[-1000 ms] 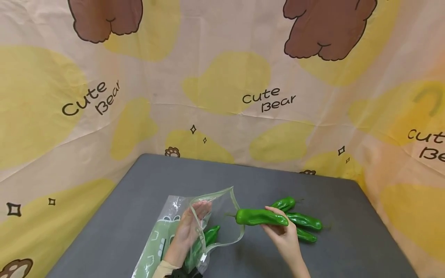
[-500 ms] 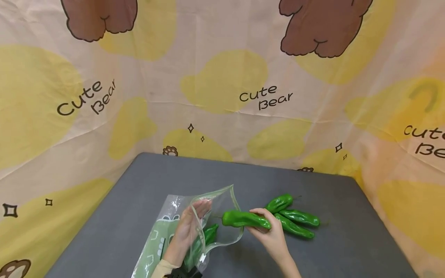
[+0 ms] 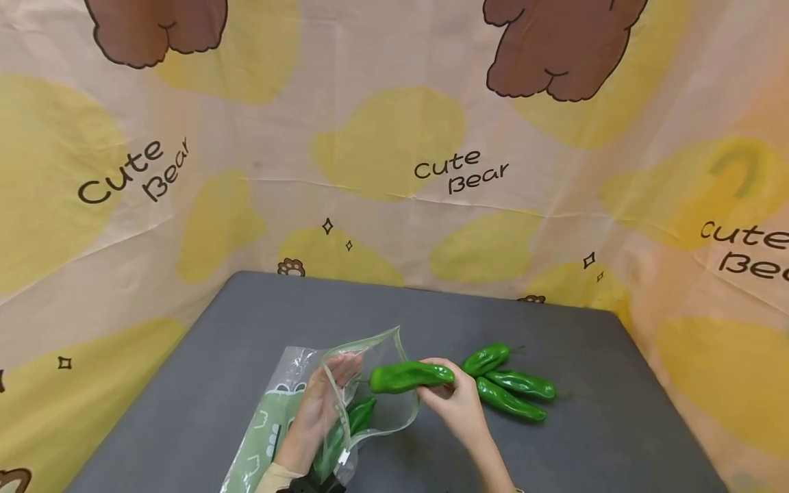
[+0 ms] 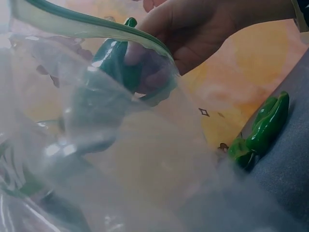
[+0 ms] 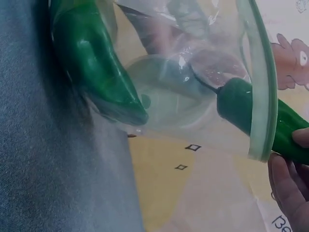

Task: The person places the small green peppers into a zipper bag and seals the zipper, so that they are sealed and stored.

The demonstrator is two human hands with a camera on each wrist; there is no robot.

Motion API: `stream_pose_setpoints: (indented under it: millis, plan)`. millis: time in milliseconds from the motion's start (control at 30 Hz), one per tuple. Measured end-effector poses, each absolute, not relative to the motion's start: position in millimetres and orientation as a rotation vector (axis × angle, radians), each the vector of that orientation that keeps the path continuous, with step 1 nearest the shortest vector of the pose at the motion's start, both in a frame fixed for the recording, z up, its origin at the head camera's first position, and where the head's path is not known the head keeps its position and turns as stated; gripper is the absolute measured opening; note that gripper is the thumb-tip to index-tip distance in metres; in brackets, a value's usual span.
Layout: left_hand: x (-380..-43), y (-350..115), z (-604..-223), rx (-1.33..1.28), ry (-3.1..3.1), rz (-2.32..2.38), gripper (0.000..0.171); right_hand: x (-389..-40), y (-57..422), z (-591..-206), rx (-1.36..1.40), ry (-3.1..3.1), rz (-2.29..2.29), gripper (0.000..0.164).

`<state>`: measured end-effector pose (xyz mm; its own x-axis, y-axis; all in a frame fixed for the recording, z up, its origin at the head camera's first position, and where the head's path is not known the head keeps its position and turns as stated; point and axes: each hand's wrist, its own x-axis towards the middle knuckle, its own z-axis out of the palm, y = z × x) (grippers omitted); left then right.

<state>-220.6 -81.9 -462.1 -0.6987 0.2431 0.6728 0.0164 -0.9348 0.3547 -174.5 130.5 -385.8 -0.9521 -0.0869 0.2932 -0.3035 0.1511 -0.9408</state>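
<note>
A clear zip bag (image 3: 385, 411) with a pale green edge has its mouth spread toward the right in the head view. My left hand (image 3: 323, 394) is at its left side with fingers extended, seen partly through the plastic; whether it is inside or behind I cannot tell. One green pepper (image 3: 364, 414) lies inside the bag, also visible as a glossy pepper (image 5: 91, 58) in the right wrist view. My right hand (image 3: 456, 397) pinches another green pepper (image 3: 403, 377) by its tip end. Its stem end is inside the bag's mouth, pointing left.
Several more green peppers (image 3: 514, 400) lie in a cluster on the grey table (image 3: 555, 465), right of my right hand. A flat green printed bag part (image 3: 261, 424) lies under my left forearm. Patterned cloth (image 3: 370, 150) hangs around the table's back and sides.
My right hand has carried the held pepper leftward, from beside the bag's mouth to within it. The left hand and bag hold nearly the same pose. The head view has shifted slightly.
</note>
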Motion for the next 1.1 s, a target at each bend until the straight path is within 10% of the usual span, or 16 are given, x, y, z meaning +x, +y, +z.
stream_pose_setpoints:
  millis: [1100]
  plan:
    - [-219,-88,-461,1.14,0.584,2.764,0.034,-161,126,-383,0.464,-2.401,1.609,0.028]
